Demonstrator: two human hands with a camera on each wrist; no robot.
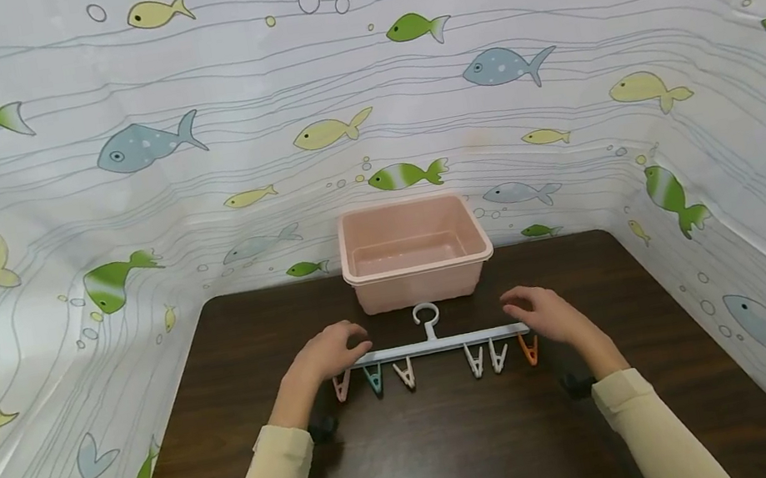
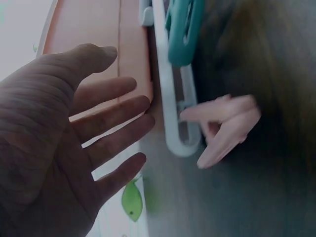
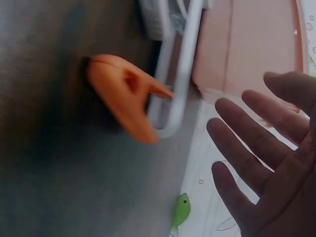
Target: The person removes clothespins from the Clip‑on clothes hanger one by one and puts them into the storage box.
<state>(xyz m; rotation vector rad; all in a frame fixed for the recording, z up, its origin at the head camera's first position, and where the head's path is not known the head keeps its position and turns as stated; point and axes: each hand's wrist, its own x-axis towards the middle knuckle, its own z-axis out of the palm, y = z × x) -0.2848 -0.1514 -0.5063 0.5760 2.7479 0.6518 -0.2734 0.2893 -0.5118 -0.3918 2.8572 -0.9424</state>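
Observation:
A white clip hanger (image 1: 446, 342) lies across the dark table with its hook (image 1: 436, 311) pointing away from me. Several clothespins hang off its near side: a pink clothespin (image 2: 229, 121) at the left end, then a teal clothespin (image 2: 181, 44), pale ones (image 1: 475, 361) farther along, and an orange clothespin (image 3: 116, 91) at the right end. My left hand (image 1: 331, 351) is beside the bar's left end, fingers spread and relaxed, holding nothing. At the right end, my right hand (image 1: 546, 315) is likewise relaxed, its palm bare in the right wrist view.
Behind the hanger stands a pink plastic basin (image 1: 414, 286), close to the hook. White sheeting (image 1: 354, 66) printed with fish rises around the back and sides of the dark wooden table (image 1: 457, 455).

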